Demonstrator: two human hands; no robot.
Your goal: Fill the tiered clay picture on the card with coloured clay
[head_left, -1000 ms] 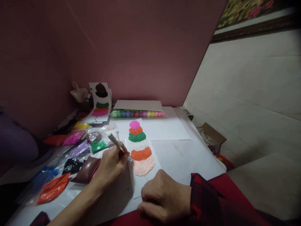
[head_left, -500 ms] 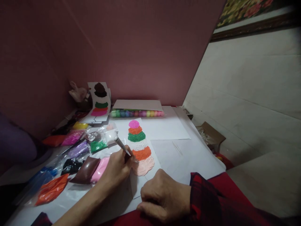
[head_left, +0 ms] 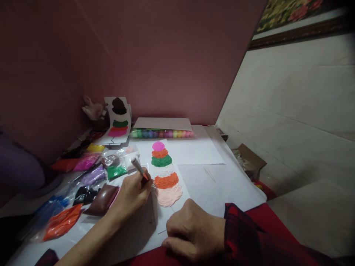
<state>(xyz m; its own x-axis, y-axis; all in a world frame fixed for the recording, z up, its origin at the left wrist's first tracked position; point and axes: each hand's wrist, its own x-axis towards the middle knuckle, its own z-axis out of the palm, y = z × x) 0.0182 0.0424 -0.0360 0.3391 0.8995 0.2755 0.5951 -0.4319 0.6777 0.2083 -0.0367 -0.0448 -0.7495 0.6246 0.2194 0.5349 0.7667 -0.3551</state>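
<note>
My left hand (head_left: 130, 197) grips a thin grey tool (head_left: 138, 167) like a pen, with its tip at the left edge of the orange band of a clay picture (head_left: 165, 173). The picture is a stack of pink, orange, green, white, orange and peach layers on a white card (head_left: 177, 212). My right hand (head_left: 194, 232), in a red plaid sleeve, rests as a loose fist on the card's near edge and holds nothing that I can see.
Several bags of coloured clay (head_left: 83, 177) lie left of the card. A second clay picture (head_left: 118, 118) leans at the back beside a small figurine (head_left: 93, 109). A tube of coloured balls (head_left: 162, 133) lies under a white sheet. A cardboard box (head_left: 248, 159) sits off the right edge.
My left hand and the tool shifted slightly right toward the orange band, then back left; the tool's tilt changed a little. My right hand stayed put.
</note>
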